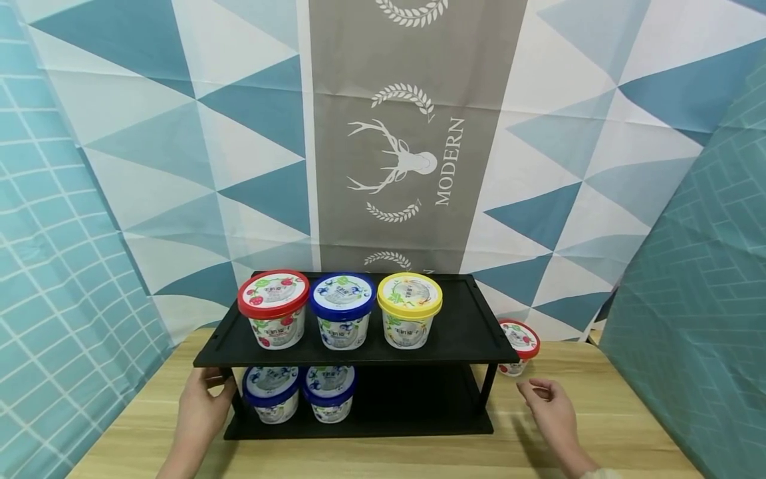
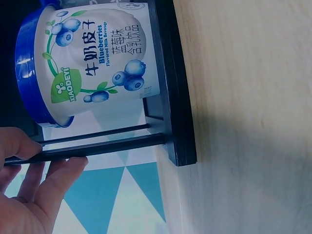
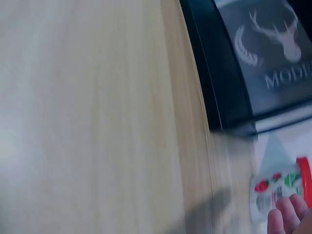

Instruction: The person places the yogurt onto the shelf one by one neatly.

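Note:
A black two-tier shelf [image 1: 463,319] stands on the wooden table. My left hand [image 1: 202,407] holds its left front post [image 2: 107,146], thumb on one side and fingers on the other. Beside that post, two blue-lidded blueberry milk cups [image 2: 105,56] sit on the lower tier [image 1: 413,402]. Along the upper tier are a red-lidded cup [image 1: 275,309], a blue-lidded cup [image 1: 342,311] and a yellow-lidded cup [image 1: 409,311]. My right hand [image 1: 552,411], fingers loosely bent and holding nothing, is in front of another red-lidded cup [image 1: 519,338] on the table, right of the shelf.
Behind the shelf hangs a patterned cloth [image 1: 413,146] with a deer head and triangles. Teal tiled sheeting [image 1: 60,266] borders the table on the left, and a similar sheet [image 1: 694,299] on the right. Pale wooden tabletop [image 3: 112,126] stretches in front of the shelf.

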Available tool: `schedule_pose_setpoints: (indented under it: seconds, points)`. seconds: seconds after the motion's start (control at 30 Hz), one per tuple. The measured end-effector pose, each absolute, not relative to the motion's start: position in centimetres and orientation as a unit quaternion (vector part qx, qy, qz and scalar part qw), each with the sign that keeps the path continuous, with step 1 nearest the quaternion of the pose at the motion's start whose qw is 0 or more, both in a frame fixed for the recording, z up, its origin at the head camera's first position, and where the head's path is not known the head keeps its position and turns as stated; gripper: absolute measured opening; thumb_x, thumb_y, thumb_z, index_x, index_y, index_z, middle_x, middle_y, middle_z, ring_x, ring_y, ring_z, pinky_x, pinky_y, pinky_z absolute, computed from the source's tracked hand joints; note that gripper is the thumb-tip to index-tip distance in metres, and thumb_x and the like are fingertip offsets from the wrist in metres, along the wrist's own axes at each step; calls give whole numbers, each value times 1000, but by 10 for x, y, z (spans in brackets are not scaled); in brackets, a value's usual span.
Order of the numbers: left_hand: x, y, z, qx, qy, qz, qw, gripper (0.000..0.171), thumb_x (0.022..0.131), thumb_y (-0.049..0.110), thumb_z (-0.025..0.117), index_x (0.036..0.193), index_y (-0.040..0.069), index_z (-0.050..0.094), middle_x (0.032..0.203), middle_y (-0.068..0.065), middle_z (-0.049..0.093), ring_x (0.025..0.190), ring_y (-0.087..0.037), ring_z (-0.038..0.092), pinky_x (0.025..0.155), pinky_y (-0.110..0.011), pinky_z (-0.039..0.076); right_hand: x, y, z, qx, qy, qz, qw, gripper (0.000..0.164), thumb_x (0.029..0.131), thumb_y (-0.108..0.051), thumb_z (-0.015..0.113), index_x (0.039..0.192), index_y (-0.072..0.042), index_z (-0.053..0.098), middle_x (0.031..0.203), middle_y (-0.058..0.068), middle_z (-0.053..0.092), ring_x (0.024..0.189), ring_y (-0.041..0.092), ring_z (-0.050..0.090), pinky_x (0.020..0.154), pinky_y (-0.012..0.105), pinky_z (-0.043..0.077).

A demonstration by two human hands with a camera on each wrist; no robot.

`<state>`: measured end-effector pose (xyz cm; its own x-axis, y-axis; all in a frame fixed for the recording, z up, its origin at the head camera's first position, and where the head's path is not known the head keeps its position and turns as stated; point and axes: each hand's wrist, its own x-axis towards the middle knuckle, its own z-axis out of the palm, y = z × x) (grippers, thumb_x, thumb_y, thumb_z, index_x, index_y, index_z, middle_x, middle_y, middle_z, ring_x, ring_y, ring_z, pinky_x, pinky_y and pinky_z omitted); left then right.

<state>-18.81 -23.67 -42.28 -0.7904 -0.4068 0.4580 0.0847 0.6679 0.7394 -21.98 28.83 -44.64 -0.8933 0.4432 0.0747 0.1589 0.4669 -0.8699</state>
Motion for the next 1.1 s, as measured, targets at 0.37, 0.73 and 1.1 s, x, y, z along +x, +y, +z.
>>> schedule_pose_setpoints:
  seconds: [0.37,0.73,1.1]
  points:
    - [-188,-237,-427,103,-863,-397,296,35,79,0,53,112,4,45,97,-19,55,90,-38,57,72,-45,50,-249,303,-449,-228,-833,493,104,100,64,-62,63,133,-1,26,124,25,38,108,35,42,62,37,46]
    - [-188,-235,-427,95,-854,-407,309,32,78,-2,53,109,4,47,95,-20,56,87,-38,58,74,-48,49,-266,301,-440,-166,-844,506,64,121,64,-56,69,139,0,-7,136,36,13,122,46,22,96,57,31]
    - [-189,-236,-426,88,-847,-404,335,31,76,-5,54,105,5,48,90,-17,57,84,-35,59,74,-47,48,-286,300,-446,-116,-837,527,88,95,75,-31,68,137,7,8,130,31,31,111,35,39,62,12,43]
